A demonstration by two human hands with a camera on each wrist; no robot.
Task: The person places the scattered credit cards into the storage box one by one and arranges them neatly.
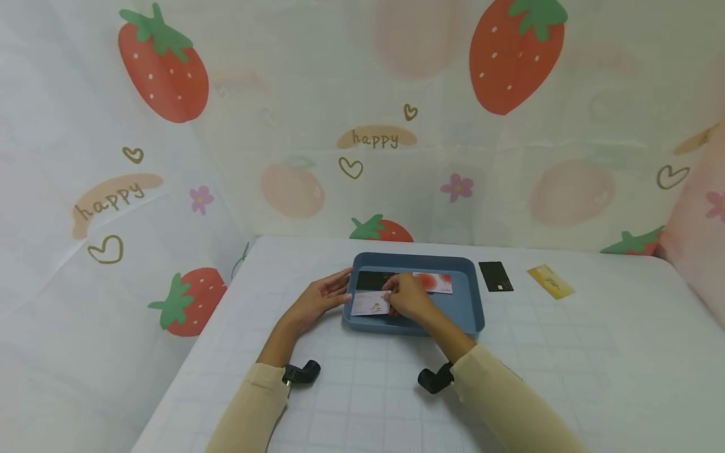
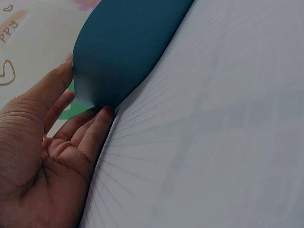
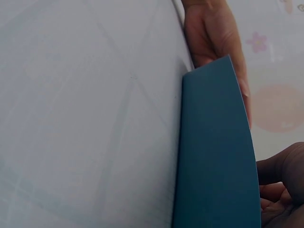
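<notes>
My left hand (image 1: pixel 320 302) lies against the left side of a blue-grey tray (image 1: pixel 479 296). In the left wrist view, its extended fingers (image 2: pixel 97 128) touch the tray's outer wall. Over the tray's middle, my right hand (image 1: pixel 409 297) pinches the right edge of a white card (image 1: pixel 369 304) with a small picture on it. This card lies at the front left of the tray. Behind it is a black card (image 1: pixel 370 280), and a white card with a red-orange pattern (image 1: pixel 440 283) lies at the back; the right hand partly covers both. The right wrist view shows only part of that hand behind the tray wall.
Right of the tray, a black card (image 1: pixel 496 277) and a yellow-gold card (image 1: pixel 550 281) lie on the white table (image 1: pixel 623 352). A strawberry-print sheet (image 1: pixel 430 157) hangs behind the table. Both wrists wear black cameras.
</notes>
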